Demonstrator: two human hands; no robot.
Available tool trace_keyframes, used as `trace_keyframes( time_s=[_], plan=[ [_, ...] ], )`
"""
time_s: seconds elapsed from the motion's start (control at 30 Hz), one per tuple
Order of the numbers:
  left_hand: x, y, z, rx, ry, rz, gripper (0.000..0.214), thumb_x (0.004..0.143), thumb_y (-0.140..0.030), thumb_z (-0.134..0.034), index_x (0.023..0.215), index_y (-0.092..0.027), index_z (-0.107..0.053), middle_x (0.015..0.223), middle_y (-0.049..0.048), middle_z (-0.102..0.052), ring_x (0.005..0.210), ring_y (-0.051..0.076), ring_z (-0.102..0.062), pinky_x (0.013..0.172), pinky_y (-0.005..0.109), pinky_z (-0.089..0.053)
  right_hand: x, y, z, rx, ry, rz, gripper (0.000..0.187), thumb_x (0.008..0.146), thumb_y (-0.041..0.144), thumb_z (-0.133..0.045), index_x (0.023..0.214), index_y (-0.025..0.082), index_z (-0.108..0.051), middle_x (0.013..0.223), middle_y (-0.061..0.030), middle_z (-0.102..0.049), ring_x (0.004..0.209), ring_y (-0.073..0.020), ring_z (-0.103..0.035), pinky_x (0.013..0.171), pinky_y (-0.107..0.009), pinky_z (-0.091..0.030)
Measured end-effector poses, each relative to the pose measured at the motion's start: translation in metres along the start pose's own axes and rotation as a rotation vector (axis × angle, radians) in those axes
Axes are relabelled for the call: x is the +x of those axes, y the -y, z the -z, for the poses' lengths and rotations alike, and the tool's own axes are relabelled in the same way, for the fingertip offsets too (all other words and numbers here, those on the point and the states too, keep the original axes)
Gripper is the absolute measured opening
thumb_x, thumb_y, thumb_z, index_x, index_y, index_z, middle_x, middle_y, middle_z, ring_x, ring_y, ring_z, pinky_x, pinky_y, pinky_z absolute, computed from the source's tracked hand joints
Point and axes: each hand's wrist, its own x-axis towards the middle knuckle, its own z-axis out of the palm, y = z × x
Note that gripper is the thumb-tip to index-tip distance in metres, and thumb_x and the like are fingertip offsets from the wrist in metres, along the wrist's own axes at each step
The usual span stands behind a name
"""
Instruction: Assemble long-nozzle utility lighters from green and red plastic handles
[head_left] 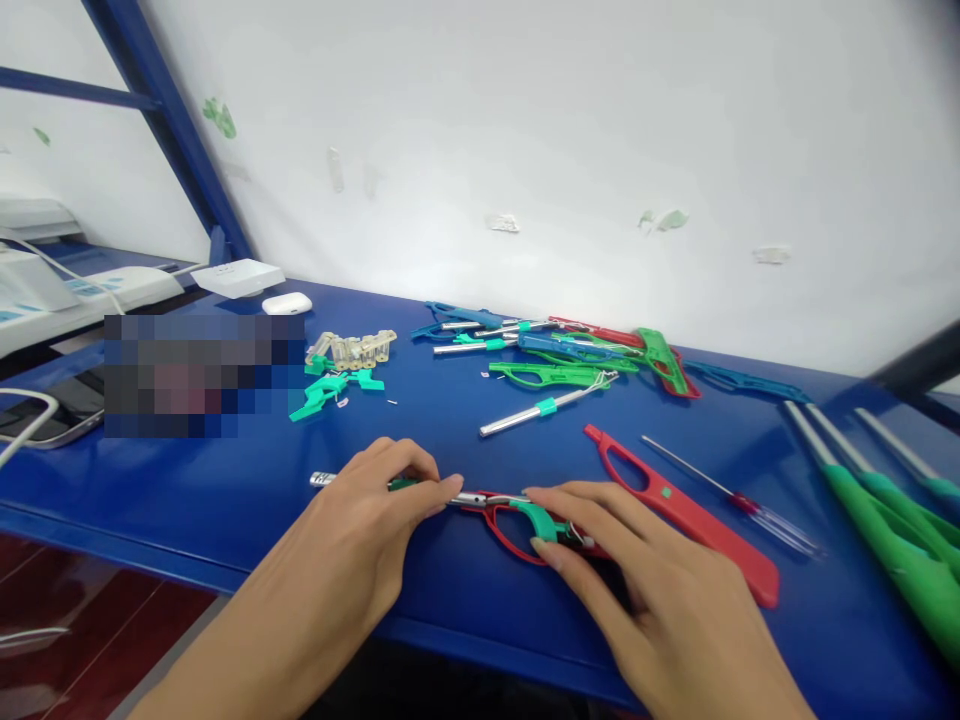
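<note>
On the blue table near its front edge lies a tool with a metal tube, a red handle half and a teal trigger. My left hand pinches the tube at its left part, fingers closed round it. My right hand lies over the red handle, with its fingers pressing on the trigger and the handle. A loose red handle half lies just right of my right hand, and a thin screwdriver lies beyond it.
A pile of green, blue and red handle parts with metal tubes lies at the back. Small teal and clear parts sit back left. Assembled green tools lie at the right. A white earbud case and a phone are at left.
</note>
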Motion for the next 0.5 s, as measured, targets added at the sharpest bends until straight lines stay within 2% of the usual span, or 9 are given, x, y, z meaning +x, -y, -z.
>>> trace_keyframes(
  time_s=[0.13,0.23,0.33,0.43,0.5],
  plan=[
    [0.001,0.002,-0.003,0.019,0.009,-0.019,0.048,0.097,0.0,-0.039,0.109,-0.023,-0.078,0.101,0.0063,-0.067,0.081,0.018,-0.065,0.067,0.029,-0.049,-0.001,-0.001,0.0,-0.002,0.022,0.01,0.028,0.106,0.032,-0.05,0.13,0.039,-0.063,0.122,0.0031,-0.074,0.072,-0.0191,-0.078,0.091,-0.045,-0.066],
    [0.001,0.002,-0.005,0.086,0.012,-0.044,0.049,0.096,0.003,-0.037,0.111,-0.021,-0.078,0.099,0.0078,-0.067,0.084,0.022,-0.062,0.073,0.036,-0.049,-0.001,-0.001,0.0,0.009,0.03,0.001,0.028,0.106,0.031,-0.049,0.129,0.039,-0.063,0.122,0.0035,-0.074,0.073,-0.0188,-0.078,0.092,-0.045,-0.065],
    [-0.002,-0.003,-0.005,0.102,0.03,-0.045,0.044,0.098,0.0,-0.039,0.116,-0.02,-0.074,0.104,0.0087,-0.065,0.091,0.025,-0.06,0.08,0.043,-0.048,0.0,-0.001,0.0,0.026,0.03,-0.021,0.027,0.105,0.031,-0.051,0.127,0.04,-0.064,0.123,0.0043,-0.073,0.079,-0.0187,-0.079,0.087,-0.041,-0.067],
    [-0.004,-0.01,-0.005,0.065,0.016,-0.008,0.027,0.104,-0.013,-0.049,0.119,-0.02,-0.07,0.109,0.0081,-0.064,0.097,0.026,-0.058,0.088,0.047,-0.046,0.0,0.0,0.001,0.041,0.014,-0.029,0.027,0.104,0.031,-0.053,0.126,0.04,-0.066,0.125,0.0042,-0.073,0.083,-0.0177,-0.08,0.076,-0.034,-0.069],
    [-0.003,-0.012,-0.008,0.051,-0.022,0.003,0.02,0.105,-0.021,-0.053,0.113,-0.019,-0.071,0.104,0.0071,-0.063,0.094,0.026,-0.058,0.086,0.046,-0.046,0.0,0.0,0.001,0.041,0.002,-0.024,0.026,0.104,0.031,-0.053,0.125,0.038,-0.068,0.123,0.0036,-0.073,0.082,-0.017,-0.08,0.072,-0.031,-0.069]
  ],
)
